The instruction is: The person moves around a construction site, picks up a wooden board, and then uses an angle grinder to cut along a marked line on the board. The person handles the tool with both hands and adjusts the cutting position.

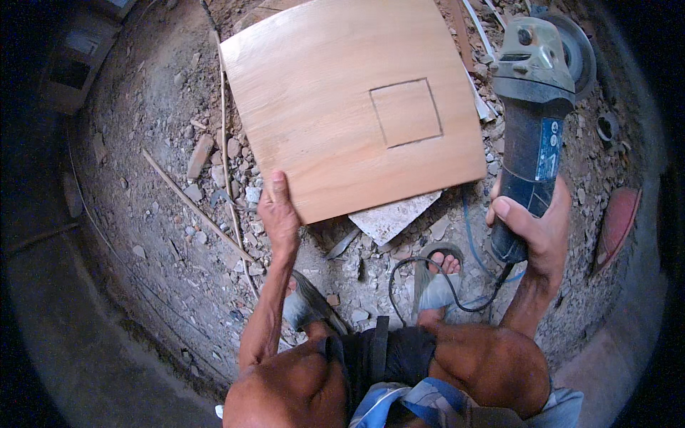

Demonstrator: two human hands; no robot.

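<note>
My left hand (280, 217) grips the near left corner of a wooden board (321, 107), its thumb on top and its other fingers hidden beneath. A dark square outline (407, 113) is drawn on the right part of the board. In my right hand (542, 221) is an angle grinder (534, 135), held by the rear of its dark body with the head pointing away from me. The grinder's disc (576, 57) sits at the upper right, apart from the board. From the grip end, a black power cord (478, 309) loops down past my right foot.
Broken rubble (171, 107) covers the ground. A whitish slab (396, 216) shows under the board's near edge. Thin wooden sticks (189, 200) and a cable lie at left. A reddish curved piece (617, 225) lies at right. My sandalled feet (442, 274) are close below the board.
</note>
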